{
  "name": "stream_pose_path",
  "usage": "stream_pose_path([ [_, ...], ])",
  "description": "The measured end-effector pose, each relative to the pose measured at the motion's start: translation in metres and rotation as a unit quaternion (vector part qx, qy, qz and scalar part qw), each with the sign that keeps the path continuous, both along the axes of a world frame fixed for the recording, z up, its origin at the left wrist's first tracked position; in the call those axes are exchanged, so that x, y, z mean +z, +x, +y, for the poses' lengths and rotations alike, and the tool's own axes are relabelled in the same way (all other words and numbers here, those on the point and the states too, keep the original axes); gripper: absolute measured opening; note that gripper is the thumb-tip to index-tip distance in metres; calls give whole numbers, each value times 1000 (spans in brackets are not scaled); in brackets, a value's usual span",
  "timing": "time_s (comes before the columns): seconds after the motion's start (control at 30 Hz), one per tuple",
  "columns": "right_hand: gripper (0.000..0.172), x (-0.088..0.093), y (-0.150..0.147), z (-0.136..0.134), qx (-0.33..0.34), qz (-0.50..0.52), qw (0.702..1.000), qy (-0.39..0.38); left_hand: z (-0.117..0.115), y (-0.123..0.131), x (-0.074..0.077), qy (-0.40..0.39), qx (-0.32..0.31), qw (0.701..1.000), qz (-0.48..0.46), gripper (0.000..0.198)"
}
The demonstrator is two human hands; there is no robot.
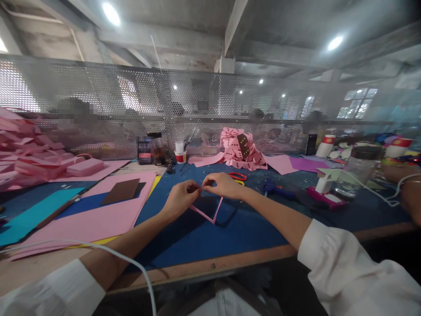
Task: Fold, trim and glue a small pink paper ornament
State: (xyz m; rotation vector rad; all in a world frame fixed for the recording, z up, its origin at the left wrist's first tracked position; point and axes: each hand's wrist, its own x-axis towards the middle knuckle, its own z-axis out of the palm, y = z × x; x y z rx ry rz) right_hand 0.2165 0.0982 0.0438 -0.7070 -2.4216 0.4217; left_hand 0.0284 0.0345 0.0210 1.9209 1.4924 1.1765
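Note:
A narrow pink paper strip, bent to a sharp corner, hangs between my hands just above the blue table mat. My left hand is closed in a pinch on the strip's left end. Fingertips close to it, my right hand also pinches the strip, near its other end. The exact point where the ends meet is hidden by my fingers. Just behind my right hand lie scissors with red handles. To the right of them rests a blue tool, seemingly a glue gun.
Pink paper pieces are heaped at the far left, beside stacked coloured sheets. A dotted pink paper pile stands by the perforated screen. At right are a glass jar and another person's arm. A white cable crosses my left arm.

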Motion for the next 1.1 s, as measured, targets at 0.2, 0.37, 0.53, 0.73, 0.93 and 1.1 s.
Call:
stream_pose_path([
  [0.2, 10, 1, 0, -4, 9, -6, 1000, 3, 0, 2, -1, 8, 5, 1000, -4, 14],
  [0.37, 5, 2, -2, -10, 8, -12, 998, 60, -1, 4, 2, 11, 8, 1000, 8, 12],
  [0.53, 3, 0, -7, -16, -18, -27, 988, 149, -3, 5, 6, -5, 21, 1000, 3, 15],
  [0.73, 2, -1, -9, -18, -24, -9, 984, 175, -5, 5, 7, 15, 22, 1000, -14, 11],
  [0.93, 15, 1, -2, -6, 24, 72, 993, -87, -10, 7, 9, 34, -7, 999, -41, 12],
  [1.1, 19, -3, -1, 3, 63, 108, 974, -189, -11, 8, 8, 28, -13, 999, -43, 17],
])
